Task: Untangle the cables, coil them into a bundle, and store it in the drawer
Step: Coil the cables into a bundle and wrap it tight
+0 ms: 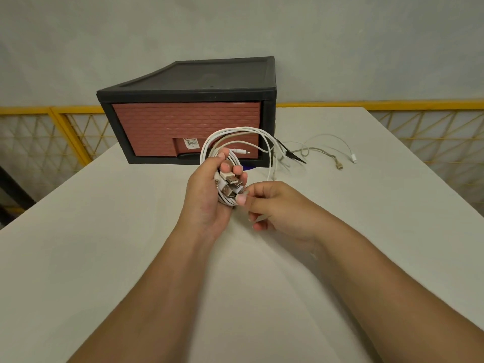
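Over the worktop [131, 258] centre, just in front of the drawer [186, 127], the cables [205, 150] are held up in the air as a part-wound loop. Grip: left hand [209, 197] holds the loop's lower end, fingers curled round it, with several USB plugs [230, 186] and one jack sticking out of the fist. Touching it from the right, the right hand [275, 208] pinches a strand by the plugs between thumb and forefinger, other fingers loosely curled below. Step: coiling, judged about midway; untangling looks mostly done, but not all the slack is in. Loose tails [305, 151] trail off the loop to the right and lie on the worktop beside the drawer, small connectors at their ends, well apart from the hands; a black lead [290, 153] runs among them. Next move likely calls for the right hand to draw the tails in and lay more turns over the loop while the left pins the plugs so nothing springs loose. The drawer is closed, with a brick-pattern front and a label [192, 143] above the handle recess; opening it needs a free hand, and both are busy. Possible snag: tails catching on the drawer unit's corner. Around: yellow fence [65, 127] beyond the worktop, plain wall [235, 27]. There's a small blue thing [247, 167] at the drawer's base, can't tell what.
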Motion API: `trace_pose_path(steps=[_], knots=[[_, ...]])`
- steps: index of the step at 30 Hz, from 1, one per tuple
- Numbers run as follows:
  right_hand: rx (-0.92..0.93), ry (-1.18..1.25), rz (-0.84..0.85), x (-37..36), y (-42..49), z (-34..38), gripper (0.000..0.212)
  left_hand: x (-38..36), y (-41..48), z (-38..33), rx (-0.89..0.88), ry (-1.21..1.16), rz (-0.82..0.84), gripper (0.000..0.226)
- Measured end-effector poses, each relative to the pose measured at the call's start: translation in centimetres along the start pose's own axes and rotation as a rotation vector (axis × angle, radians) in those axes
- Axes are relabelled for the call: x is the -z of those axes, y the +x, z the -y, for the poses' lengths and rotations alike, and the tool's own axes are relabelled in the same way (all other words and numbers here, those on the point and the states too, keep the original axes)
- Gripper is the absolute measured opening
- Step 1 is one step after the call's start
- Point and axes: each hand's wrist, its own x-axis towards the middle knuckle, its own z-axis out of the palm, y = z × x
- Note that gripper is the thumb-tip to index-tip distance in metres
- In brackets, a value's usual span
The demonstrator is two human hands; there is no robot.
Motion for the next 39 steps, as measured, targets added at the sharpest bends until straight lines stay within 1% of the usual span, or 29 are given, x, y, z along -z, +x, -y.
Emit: trace_pose_path(steps=[3,6,9,14,18,22,24,26,29,30,31,33,36,39], knots=[[-0.041,0.113,-0.004,-0.3,0.0,0.0,0.018,0.2,0.2,-0.1,-0.004,-0.014,0.001,0.009],[-0.079,0.204,0.029,-0.5,-0.2,0.1,0.007,0.2,0.1,-0.1,-0.021,-0.011,-0.008,0.010],[-0.118,0.266,0.001,-0.8,-0.1,0.1,0.010,-0.1,-0.1,0.1,-0.065,0.038,-0.026,0.015],[-0.117,0.382,-0.063,-1.7,-0.1,0.0,0.011,0.0,0.0,0.0,-0.118,0.074,-0.063,0.025],[-0.126,0.467,-0.098,-2.5,0.0,-0.1,0.014,0.1,0.3,0.2,-0.186,0.146,-0.109,0.022],[-0.126,0.580,-0.117,-2.8,-0.1,0.1,0.014,0.2,0.3,0.3,-0.250,0.261,-0.123,0.025],[-0.097,0.577,-0.154,-2.8,0.0,0.2,0.014,0.3,0.3,0.3,-0.268,0.277,-0.119,0.024],[-0.038,0.459,-0.189,-2.9,0.0,0.0,0.014,0.3,0.4,0.2,-0.242,0.221,-0.122,0.026],[0.047,0.194,-0.253,-2.7,0.0,-0.2,0.014,0.3,0.3,-0.3,-0.150,0.099,-0.133,0.024],[0.060,0.148,-0.279,-2.5,0.1,-0.1,0.016,0.3,0.3,-0.5,-0.121,0.072,-0.128,0.024],[0.062,0.152,-0.298,-2.1,0.1,-0.1,0.018,0.3,0.2,-0.7,-0.093,0.055,-0.116,0.025],[0.030,0.292,-0.290,-1.4,0.3,0.0,0.018,0.3,0.1,-0.9,-0.041,0.026,-0.075,0.027],[-0.012,0.514,-0.210,-0.8,0.4,0.3,0.015,0.4,-0.1,-0.9,0.019,-0.041,0.049,0.020],[0.005,0.593,-0.098,-0.8,0.4,0.2,0.022,0.7,0.0,-0.7,0.094,-0.093,0.186,0.021]])
